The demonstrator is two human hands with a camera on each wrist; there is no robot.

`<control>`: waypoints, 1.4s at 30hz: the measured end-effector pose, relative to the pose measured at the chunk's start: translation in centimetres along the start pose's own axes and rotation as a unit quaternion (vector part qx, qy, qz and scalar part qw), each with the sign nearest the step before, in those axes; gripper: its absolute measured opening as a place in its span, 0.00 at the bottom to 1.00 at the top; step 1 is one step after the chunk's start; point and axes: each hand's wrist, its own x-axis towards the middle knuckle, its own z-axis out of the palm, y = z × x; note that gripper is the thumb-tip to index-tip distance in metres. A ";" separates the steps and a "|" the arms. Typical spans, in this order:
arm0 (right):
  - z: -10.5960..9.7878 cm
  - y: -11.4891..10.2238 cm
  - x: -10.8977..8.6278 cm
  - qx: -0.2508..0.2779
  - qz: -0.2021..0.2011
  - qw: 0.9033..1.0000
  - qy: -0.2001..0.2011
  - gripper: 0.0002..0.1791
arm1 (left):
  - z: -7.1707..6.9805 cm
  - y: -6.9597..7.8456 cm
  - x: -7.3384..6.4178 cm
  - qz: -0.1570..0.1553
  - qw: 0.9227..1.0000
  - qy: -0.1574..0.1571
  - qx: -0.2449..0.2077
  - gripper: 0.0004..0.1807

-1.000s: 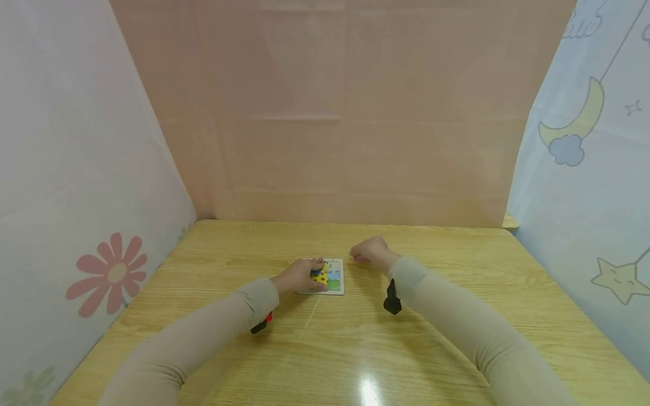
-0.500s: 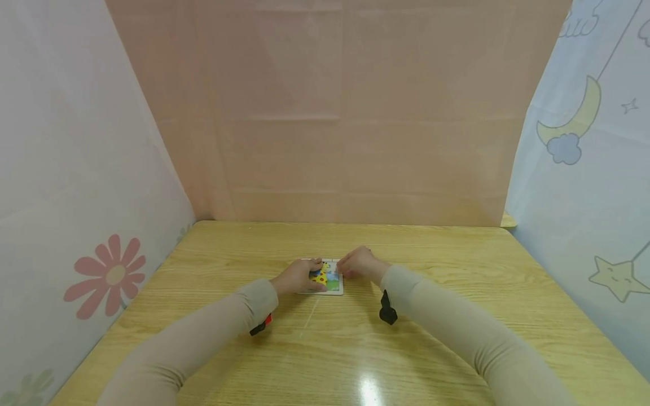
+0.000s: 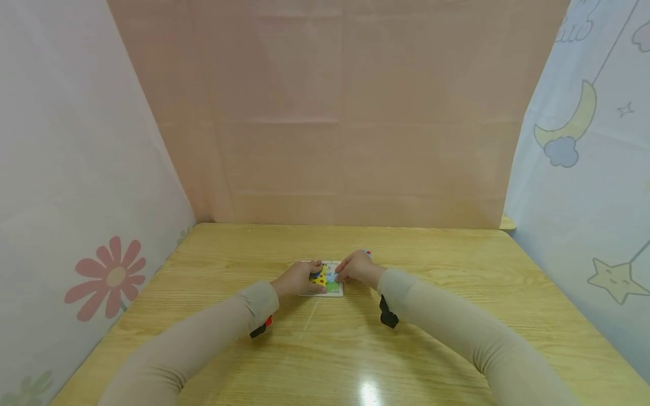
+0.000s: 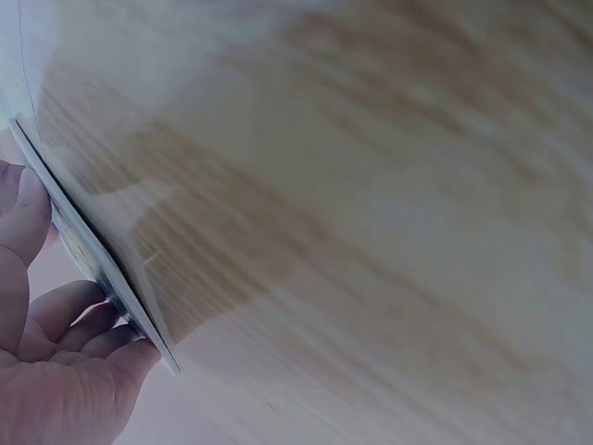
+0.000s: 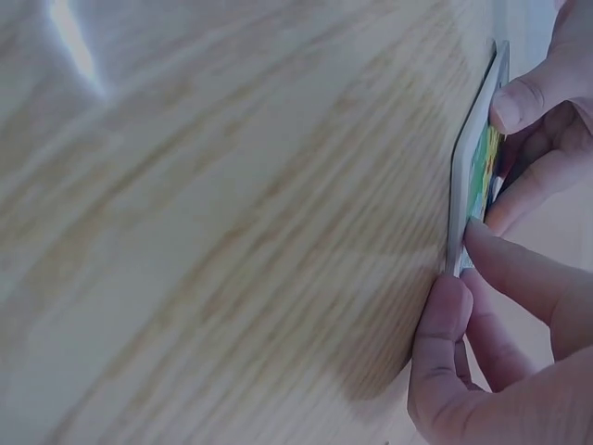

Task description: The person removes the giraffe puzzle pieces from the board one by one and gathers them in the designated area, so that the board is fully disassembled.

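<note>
A small flat jigsaw puzzle (image 3: pixel 332 287) with a white border shows part of a yellow, red-spotted giraffe on blue and green. My left hand (image 3: pixel 297 277) holds it at the left, with the thumb (image 5: pixel 515 104) on the border at the front and the other fingers bent against the board. From the right, my right hand (image 3: pixel 357 267) pinches the puzzle's right edge. Its thumb tip (image 5: pixel 479 234) lies on the picture side and a fingertip (image 5: pixel 447 304) sits right at the rim. Both hands cover much of the picture.
A light blue bit with a red dot (image 3: pixel 368 254) peeks out just beyond the right hand. The wood-grain table (image 3: pixel 325 349) is bounded by a tan panel (image 3: pixel 330 124) at the back and patterned cloths at both sides.
My right hand has come left and slightly toward me, from beside the puzzle onto its right edge. The blue bit with the red dot has come into view. My left hand has stayed put.
</note>
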 end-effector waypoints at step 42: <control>0.5 0.4 0.5 -0.025 -0.050 0.998 -0.001 0.06 | -0.7 0.7 -0.3 -0.024 0.999 -0.017 -0.018 0.39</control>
